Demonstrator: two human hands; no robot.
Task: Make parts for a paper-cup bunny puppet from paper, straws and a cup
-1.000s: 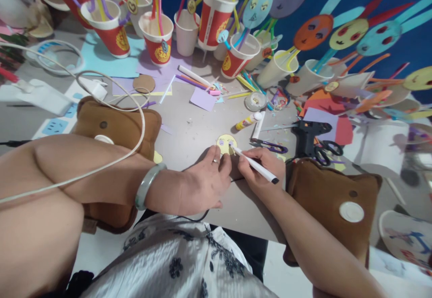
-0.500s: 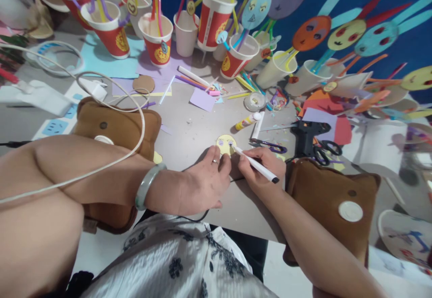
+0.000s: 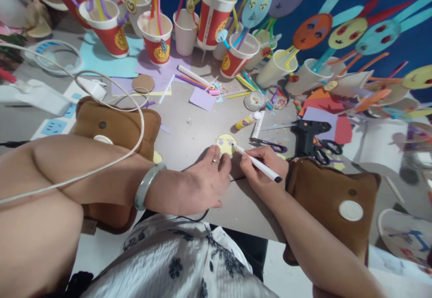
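A small round yellow paper face [image 3: 226, 143] with two purple eyes and dark lashes lies on the grey table [image 3: 199, 129]. My left hand [image 3: 205, 178] rests on the table, its fingertips pressing the face's lower edge; the fingers are apart and the palm faces down. In my right hand [image 3: 265, 169] is a white marker [image 3: 261, 166] with a black end, held between thumb and fingers. Its tip meets the face's right eye. Just beyond stands a yellow glue stick [image 3: 248, 121] lying on its side, with purple-handled scissors [image 3: 270, 145] close to my right hand.
Paper cups [image 3: 158, 37] with paper rabbit figures line the back. A black glue gun [image 3: 308, 133] lies right. Brown cushions [image 3: 334, 203] flank my arms. A white cable [image 3: 143, 127] crosses above my left forearm. Paper scraps and a power strip [image 3: 54, 127] are around.
The marker and my right hand have shifted very slightly to the right. My left hand keeps its place on the yellow face.
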